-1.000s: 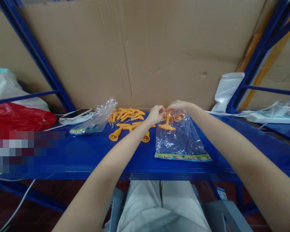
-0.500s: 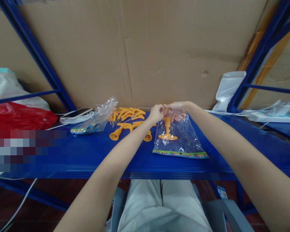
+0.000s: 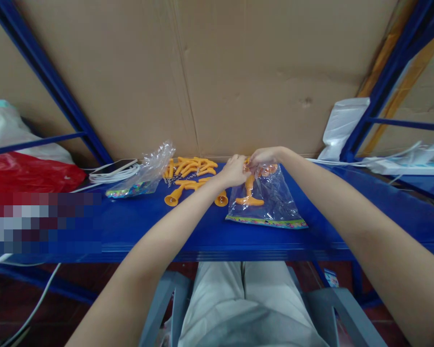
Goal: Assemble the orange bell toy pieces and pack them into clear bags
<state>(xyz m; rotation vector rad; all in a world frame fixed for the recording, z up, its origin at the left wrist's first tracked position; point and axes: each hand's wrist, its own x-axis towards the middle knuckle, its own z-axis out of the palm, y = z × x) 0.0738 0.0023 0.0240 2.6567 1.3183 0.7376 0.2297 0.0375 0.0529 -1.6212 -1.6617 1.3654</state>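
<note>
A clear plastic bag (image 3: 282, 200) with a colourful printed strip along its near edge lies on the blue table. Inside it is an orange corkscrew (image 3: 250, 200), its T-handle toward me. My left hand (image 3: 236, 171) is closed at the bag's far left edge, over the corkscrew's upper end. Beside it, my right hand (image 3: 266, 158) pinches the far edge, fingers bent down and partly behind the plastic. Left of my hands lie several orange corkscrew handles (image 3: 190, 166) with metal spirals, and orange bell-shaped pieces (image 3: 172, 199). My left forearm covers some of these.
Another clear bag with colourful print (image 3: 130, 189) lies at the left, near a phone (image 3: 115, 166) and a coiled white cable (image 3: 125, 174). A red bag (image 3: 32, 178) is farther left. At right are a white packet (image 3: 343, 127) and a power strip (image 3: 401, 166). Cardboard (image 3: 238, 72) stands behind.
My fingers have shifted slightly at the bag's far end, the left hand now covering more of the corkscrew's top. The view has tilted a little.
</note>
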